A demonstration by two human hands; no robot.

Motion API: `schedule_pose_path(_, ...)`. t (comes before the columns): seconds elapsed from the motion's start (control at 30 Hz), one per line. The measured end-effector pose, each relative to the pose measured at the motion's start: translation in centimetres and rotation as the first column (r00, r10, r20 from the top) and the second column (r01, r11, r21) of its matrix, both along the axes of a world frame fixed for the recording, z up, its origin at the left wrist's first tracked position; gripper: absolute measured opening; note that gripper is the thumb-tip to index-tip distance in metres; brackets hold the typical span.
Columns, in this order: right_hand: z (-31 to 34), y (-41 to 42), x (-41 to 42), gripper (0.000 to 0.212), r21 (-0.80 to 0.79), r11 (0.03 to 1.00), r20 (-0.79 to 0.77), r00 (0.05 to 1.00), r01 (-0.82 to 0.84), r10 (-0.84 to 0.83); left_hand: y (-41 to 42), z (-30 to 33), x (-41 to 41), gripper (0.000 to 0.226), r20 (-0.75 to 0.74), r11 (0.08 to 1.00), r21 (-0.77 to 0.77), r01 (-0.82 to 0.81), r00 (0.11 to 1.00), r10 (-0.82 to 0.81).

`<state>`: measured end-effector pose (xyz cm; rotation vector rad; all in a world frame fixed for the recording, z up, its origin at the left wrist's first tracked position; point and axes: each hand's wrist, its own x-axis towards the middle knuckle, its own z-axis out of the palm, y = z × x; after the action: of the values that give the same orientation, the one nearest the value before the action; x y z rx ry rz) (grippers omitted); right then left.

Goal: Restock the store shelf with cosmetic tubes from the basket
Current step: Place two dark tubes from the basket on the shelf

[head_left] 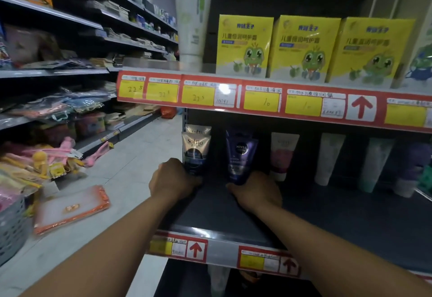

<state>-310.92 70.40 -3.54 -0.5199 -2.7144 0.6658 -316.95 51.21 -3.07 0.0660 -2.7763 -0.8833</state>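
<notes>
open gap between Softto tube (196, 154), Nivea tube (240, 159)

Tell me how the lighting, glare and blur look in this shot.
Head view: glare spot on the upper price strip; lower shelf is dim, its right-hand tubes murky; left aisle edge smeared, wide-angle bending the shelves; Nivea tube label stays readable.

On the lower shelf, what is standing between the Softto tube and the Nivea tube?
Nothing. In the head view the stretch between the Softto tube and the Nivea tube is bare dark shelf; left hand and right hand each hold one.
</notes>
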Motion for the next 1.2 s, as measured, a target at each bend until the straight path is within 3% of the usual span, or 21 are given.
schedule_pose_path(0.27, -1.2, 0.4, -1.2, 0.056, 0.020, 1.000, -0.086, 0.996, -0.019, 0.021, 0.8, -2.2, -1.6, 0.058, -0.131, 0.993, -0.093, 0.073, 0.988, -0.085)
schedule_pose_path(0.87, -1.5, 1.1, -1.6, 0.049, -0.015, 1.000, -0.109, 0.994, -0.010, 0.008, 0.8, -2.3, -2.4, 0.050, -0.076, 0.995, -0.091, 0.046, 0.996, -0.053)
schedule_pose_path(1.07, -1.5, 1.7, -1.6, 0.050, -0.110, 0.994, -0.085, 0.996, -0.005, -0.004, 0.9, -2.4, -2.3, 0.081, -0.038, 1.000, 0.016, 0.018, 0.999, -0.018)
schedule_pose_path(1.2, -0.8, 2.0, -1.1, 0.056, -0.083, 0.995, -0.011, 0.999, -0.054, 0.053, 0.2, -1.7, -1.3, 0.092, 0.031, 0.999, 0.008, 0.044, 0.999, -0.044)
